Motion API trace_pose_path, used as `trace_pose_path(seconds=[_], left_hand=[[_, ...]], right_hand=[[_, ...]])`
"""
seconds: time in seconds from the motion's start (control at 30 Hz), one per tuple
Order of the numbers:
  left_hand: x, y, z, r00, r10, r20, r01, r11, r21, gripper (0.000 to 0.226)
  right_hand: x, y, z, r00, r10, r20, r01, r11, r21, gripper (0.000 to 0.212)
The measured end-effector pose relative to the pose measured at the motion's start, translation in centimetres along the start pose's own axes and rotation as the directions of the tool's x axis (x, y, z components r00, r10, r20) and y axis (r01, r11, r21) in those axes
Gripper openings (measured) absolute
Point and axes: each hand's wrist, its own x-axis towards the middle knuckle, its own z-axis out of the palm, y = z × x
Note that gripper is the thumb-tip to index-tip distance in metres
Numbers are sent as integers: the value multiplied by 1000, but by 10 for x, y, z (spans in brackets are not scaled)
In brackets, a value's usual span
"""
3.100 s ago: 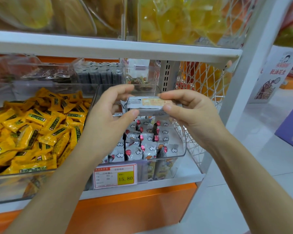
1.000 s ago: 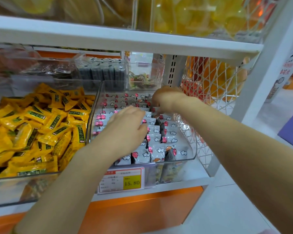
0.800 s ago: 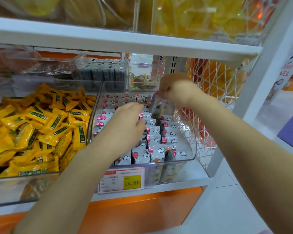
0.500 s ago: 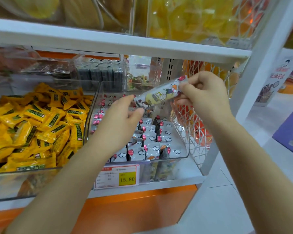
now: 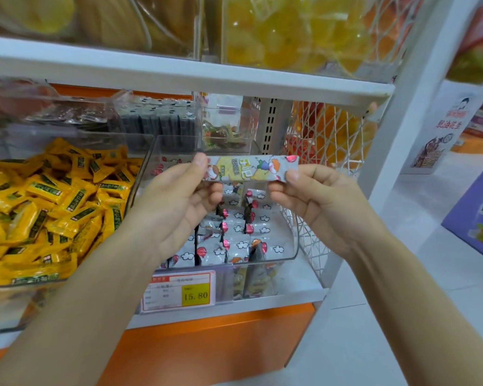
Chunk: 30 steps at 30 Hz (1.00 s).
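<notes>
Both hands pinch 1 snack bar (image 5: 250, 168) level above the clear bin (image 5: 290, 254): left hand (image 5: 176, 201) grips its left end, right hand (image 5: 315, 199) its right end. Yellow candies (image 5: 48, 207) fill the bin beside it; a price tag (image 5: 180, 291) reads 15.80.

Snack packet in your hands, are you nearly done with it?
Done: one snack packet is out of the clear bin. In hand: the left hand and right hand pinch its ends, picture side showing. Left: putting it somewhere; it hangs above the bin.
</notes>
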Motion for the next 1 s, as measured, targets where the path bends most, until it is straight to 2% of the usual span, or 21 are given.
trace_pose_path(seconds=[0.1, 0.17, 0.2, 0.27, 0.37, 0.47, 0.57, 0.67, 0.73, 0.83, 1.0], left_hand=[[1, 2, -1, 997, -63, -47, 55, 987, -150, 25], [1, 1, -1, 995, -58, -85, 46, 989, -142, 23], [0, -1, -1, 993, -33, -110, 23, 996, -91, 22], [0, -4, -2, 984, 69, -162, -50, 992, 120, 22], [-2, -4, -2, 949, 264, -172, -155, 867, 474, 25], [-5, -2, -1, 939, 303, -165, -158, 802, 576, 31], [-7, 1, 0, 969, 195, -153, -93, 859, 504, 38], [-10, 5, 1, 998, 33, -49, -21, 971, 237, 36], [-11, 8, 0, 998, -29, 55, 22, 993, 118, 31], [-13, 8, 0, 981, -31, 191, 15, 996, 83, 20], [-14, 9, -1, 960, 22, 280, -67, 986, 152, 15]], right_hand=[[0, 3, 0, 999, 31, 36, -34, 996, 85, 12], [0, 4, 1, 997, 56, 45, -61, 991, 123, 12], [0, 4, 1, 997, 69, 47, -74, 988, 132, 14], [0, 3, 1, 995, 93, 42, -98, 986, 134, 17], [1, 2, 1, 993, 110, 35, -114, 985, 132, 15], [1, 2, 2, 992, 124, 21, -126, 981, 149, 10], [1, 1, 3, 995, 100, -15, -98, 990, 104, 17], [1, 1, 4, 997, 60, -48, -58, 998, 28, 17], [2, 0, 5, 996, 60, -68, -59, 998, 20, 17], [3, -1, 5, 993, 79, -85, -75, 996, 48, 18], [3, 0, 5, 990, 62, -123, -57, 998, 39, 13]])
